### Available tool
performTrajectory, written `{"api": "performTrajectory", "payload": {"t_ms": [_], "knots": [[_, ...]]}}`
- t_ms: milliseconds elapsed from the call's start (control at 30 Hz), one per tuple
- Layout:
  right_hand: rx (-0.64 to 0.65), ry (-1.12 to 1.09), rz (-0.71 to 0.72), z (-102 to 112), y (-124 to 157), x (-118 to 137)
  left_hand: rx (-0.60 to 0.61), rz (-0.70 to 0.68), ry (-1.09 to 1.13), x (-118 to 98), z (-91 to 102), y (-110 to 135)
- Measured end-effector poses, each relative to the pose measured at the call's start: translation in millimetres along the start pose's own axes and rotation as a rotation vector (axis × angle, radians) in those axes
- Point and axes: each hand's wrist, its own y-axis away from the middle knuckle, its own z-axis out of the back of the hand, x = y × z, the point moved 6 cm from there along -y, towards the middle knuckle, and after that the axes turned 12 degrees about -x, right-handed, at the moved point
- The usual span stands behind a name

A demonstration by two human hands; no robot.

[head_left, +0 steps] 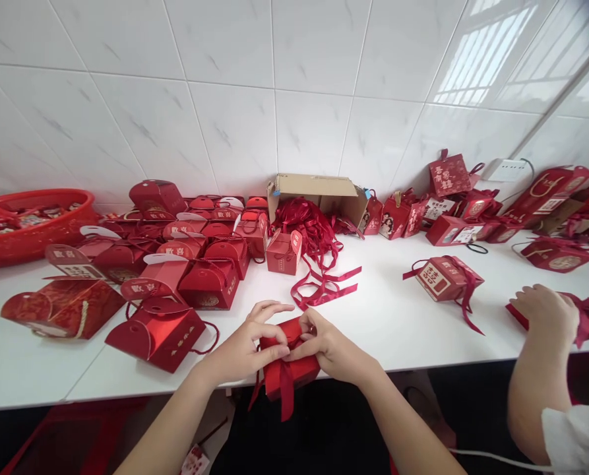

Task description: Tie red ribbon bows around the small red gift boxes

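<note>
A small red gift box (288, 369) with a red ribbon round it sits at the front edge of the white table (383, 316). My left hand (247, 346) grips its left side, fingers pinched at the ribbon on top. My right hand (326, 346) holds the right side, fingers also closed on the ribbon. A ribbon tail hangs down below the box over the table edge.
Several finished red gift boxes (185, 264) crowd the left. A red basin (31, 221) stands far left. A cardboard box (318, 191) spills red ribbons (318, 264) at the middle back. More red boxes (445, 277) lie right, where another person's hand (546, 313) rests on one.
</note>
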Motion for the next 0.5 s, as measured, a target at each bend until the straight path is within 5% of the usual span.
{"api": "performTrajectory", "payload": {"t_ms": [167,300,500], "knots": [[0.002,-0.025,0.013,0,1,1,-0.019,-0.019,-0.097,-3,4.3,-3],[0.006,0.006,0.013,1,1,0,-0.188,-0.067,-0.313,-11,17.9,-5],[-0.152,0.006,0.034,14,-4,8,-0.319,0.024,0.001,-9,6.6,-1]]}}
